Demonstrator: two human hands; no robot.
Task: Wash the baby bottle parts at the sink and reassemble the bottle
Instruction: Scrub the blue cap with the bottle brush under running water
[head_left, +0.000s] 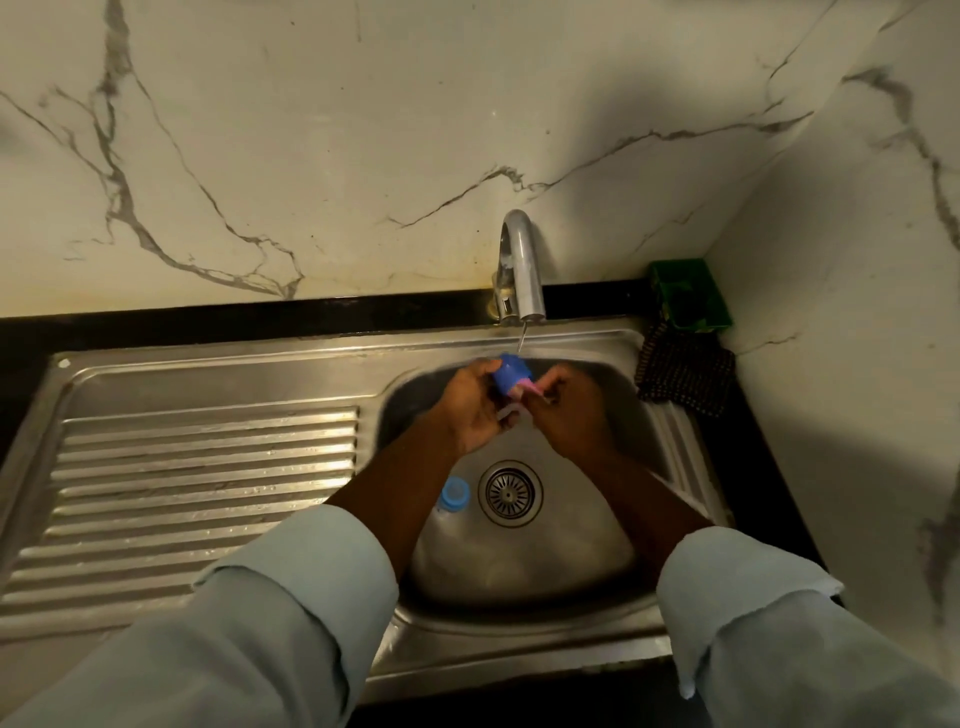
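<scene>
Over the steel sink bowl (613, 582) my left hand (470, 408) grips a blue bottle cap (510, 373) under a thin stream from the chrome tap (519, 270). My right hand (571, 410) pinches a small pink piece (527, 388) against the cap's open side; what it is I cannot tell. A pale, translucent part shows between my palms. The clear baby bottle (470, 535) with its light blue collar ring (455, 493) lies on the bowl floor, left of the drain (510, 493).
A ribbed steel draining board (197, 483) spreads to the left of the bowl. At the back right corner stand a green holder (691, 296) and a dark dotted cloth (685, 371). Marble walls close in behind and on the right.
</scene>
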